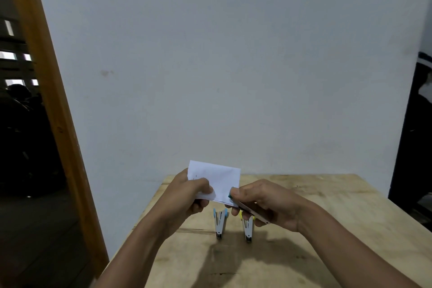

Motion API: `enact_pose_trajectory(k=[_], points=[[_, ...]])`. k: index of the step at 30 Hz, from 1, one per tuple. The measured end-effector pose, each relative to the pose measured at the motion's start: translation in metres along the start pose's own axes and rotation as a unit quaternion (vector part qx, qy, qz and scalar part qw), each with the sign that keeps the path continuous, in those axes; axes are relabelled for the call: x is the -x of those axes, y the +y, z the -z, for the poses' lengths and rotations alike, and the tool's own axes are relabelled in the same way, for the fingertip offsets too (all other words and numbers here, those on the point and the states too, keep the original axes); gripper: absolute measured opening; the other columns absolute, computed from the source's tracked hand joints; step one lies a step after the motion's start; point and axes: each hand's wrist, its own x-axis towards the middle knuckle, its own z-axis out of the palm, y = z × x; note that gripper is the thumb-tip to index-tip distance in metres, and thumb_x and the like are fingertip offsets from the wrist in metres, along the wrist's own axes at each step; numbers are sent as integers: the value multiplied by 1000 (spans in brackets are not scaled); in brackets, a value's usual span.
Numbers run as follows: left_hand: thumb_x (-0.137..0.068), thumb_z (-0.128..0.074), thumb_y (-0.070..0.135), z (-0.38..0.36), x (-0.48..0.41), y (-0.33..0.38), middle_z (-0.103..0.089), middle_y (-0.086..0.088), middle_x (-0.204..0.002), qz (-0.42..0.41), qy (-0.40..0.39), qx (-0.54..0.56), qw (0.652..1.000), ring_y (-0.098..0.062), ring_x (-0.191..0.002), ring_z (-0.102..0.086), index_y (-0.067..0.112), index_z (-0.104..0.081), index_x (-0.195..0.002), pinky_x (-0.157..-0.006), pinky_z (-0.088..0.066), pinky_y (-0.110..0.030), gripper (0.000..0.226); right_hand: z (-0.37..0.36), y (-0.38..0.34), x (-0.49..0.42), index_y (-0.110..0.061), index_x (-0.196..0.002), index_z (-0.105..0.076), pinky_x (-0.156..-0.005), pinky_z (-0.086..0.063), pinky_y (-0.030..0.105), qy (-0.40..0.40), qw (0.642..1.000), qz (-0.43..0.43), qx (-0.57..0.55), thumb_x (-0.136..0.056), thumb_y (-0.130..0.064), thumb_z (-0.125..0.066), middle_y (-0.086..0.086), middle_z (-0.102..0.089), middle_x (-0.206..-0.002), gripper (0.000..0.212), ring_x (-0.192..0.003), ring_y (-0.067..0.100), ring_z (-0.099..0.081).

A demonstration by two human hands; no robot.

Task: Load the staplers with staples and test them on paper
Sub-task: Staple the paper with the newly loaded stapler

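From the head camera, the step in hand looks like the test on paper: the left hand [194, 194] pinches the lower left corner of a small folded sheet of white paper [217, 179], held up above the pale plywood table [327, 206], while the right hand [264, 206] is closed around a slim white stapler with a teal tip [247, 209], its nose meeting the paper's lower right edge. Whether the paper already sits between the stapler's two arms is too small to tell. By my judgement the next move calls for the paper edge to be seated fully in the stapler's mouth, the left hand keeping the sheet taut and steady, then a firm squeeze from the right. Counting: three staplers in all, one in the hand and two resting on the table below it, a white stapler with blue trim [219, 223] and a white stapler with yellow trim [248, 227], side by side; one sheet of paper; no staple box in sight.
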Motion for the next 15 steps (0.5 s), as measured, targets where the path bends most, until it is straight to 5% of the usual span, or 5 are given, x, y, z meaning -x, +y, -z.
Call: enact_pose_trajectory(k=[15], points=[[-79,-45,0,-3,-7,-6,-51,-4,-59,60,55,79,993,-18,-50,-39,5,-54,-79,-46,-28,-23,10,-23,0,-2,-15,-70,-73,-66,-38,30,117,992,8,-38,-83,-33,-70,1,-69,-70,23,-65,13,-59]])
